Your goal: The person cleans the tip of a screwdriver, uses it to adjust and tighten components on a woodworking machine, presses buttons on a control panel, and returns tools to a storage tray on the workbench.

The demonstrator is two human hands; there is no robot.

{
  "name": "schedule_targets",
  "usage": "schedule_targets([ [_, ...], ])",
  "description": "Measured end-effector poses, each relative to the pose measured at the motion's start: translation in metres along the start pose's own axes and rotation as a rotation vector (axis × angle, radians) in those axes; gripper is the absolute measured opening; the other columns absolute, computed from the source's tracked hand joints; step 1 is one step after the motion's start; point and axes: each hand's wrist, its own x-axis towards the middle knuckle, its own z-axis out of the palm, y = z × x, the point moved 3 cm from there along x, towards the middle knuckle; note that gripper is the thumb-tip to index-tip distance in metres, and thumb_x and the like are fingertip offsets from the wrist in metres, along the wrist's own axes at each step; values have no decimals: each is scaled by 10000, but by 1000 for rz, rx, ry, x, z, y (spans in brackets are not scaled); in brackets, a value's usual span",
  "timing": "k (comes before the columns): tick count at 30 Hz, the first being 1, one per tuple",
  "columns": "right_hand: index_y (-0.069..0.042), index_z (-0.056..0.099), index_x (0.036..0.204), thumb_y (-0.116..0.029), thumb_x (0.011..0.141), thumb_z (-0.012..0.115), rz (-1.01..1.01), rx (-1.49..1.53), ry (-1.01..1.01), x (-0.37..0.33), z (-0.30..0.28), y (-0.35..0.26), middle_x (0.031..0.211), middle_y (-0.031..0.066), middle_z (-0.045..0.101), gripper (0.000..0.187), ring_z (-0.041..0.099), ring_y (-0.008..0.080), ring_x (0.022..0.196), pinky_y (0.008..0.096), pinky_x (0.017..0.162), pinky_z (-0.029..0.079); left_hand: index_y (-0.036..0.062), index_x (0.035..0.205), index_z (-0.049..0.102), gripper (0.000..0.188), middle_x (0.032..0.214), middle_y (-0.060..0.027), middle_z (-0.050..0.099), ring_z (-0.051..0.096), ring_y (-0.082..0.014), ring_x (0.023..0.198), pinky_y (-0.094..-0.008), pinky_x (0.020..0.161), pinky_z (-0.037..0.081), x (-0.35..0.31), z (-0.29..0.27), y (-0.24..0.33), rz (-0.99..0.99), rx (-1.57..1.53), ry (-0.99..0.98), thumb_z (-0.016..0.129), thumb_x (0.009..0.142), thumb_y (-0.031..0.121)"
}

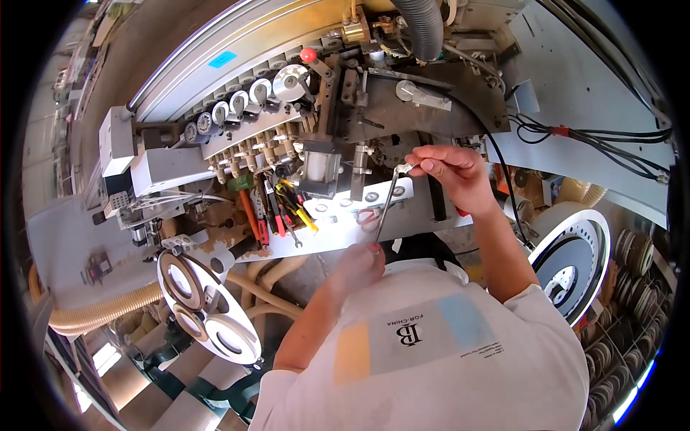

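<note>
My left hand [358, 267], smeared by motion, is closed round the lower end of a long thin metal tool [387, 208]. A bit of red shows at its grip, like a screwdriver's; its exact kind is unclear. The shaft slants up toward my right hand [453, 172]. There my right thumb and fingers pinch a small, whitish crumpled piece [405, 168] against the tool's upper tip. Both hands are in front of the machine, near a metal block with a clear-sided cylinder [320, 167]. Below the tip lies a white strip with round holes [359, 201].
Left of my hands lie yellow-handled pliers [305, 215], a wrench [293, 233] and a hammer [248, 208]. A red-knobbed lever [309, 56] rises behind. A black cable [496, 144] hangs beside my right forearm. Large white-rimmed reels [208, 309] flank me.
</note>
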Motion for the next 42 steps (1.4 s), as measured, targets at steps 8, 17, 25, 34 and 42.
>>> schedule_targets([
  [8, 49, 761, 952, -14, 884, 768, -155, -466, -161, -8, 2, -18, 911, 98, 777, 94, 708, 123, 797, 248, 712, 552, 104, 1187, 610, 402, 983, -83, 637, 596, -198, 813, -293, 699, 482, -4, -4, -2, 6, 10, -37, 768, 871, 294],
  [17, 27, 738, 971, -10, 856, 802, -279, -476, -306, -16, -11, -29, 874, 74, 753, 137, 699, 117, 786, 249, 710, 549, 78, 1185, 606, 399, 953, -64, 627, 586, -164, 788, -272, 666, 466, -10, 4, -3, 33, 9, 33, 755, 885, 296],
  [25, -75, 720, 947, -130, 794, 836, -676, -827, -416, -10, 9, -45, 814, 65, 708, 199, 683, 239, 704, 327, 616, 541, 67, 1157, 611, 376, 926, -56, 621, 549, -142, 742, -239, 611, 428, -12, 5, 3, -45, 120, -180, 751, 888, 290],
  [34, -91, 671, 956, -128, 809, 781, -1013, -1201, -602, -12, 10, -62, 788, 35, 661, 187, 657, 235, 683, 352, 563, 531, 39, 1147, 618, 294, 924, -42, 630, 552, -104, 756, -241, 676, 453, -9, -17, -24, 194, 429, -16, 689, 897, 176],
  [42, -84, 680, 842, -28, 802, 763, -764, -892, -282, -32, 35, -14, 684, 53, 624, 108, 623, 231, 612, 345, 534, 490, 32, 1044, 637, 200, 809, 2, 592, 520, -66, 693, -235, 628, 414, -19, -16, -39, 470, 757, 14, 586, 989, 217],
])
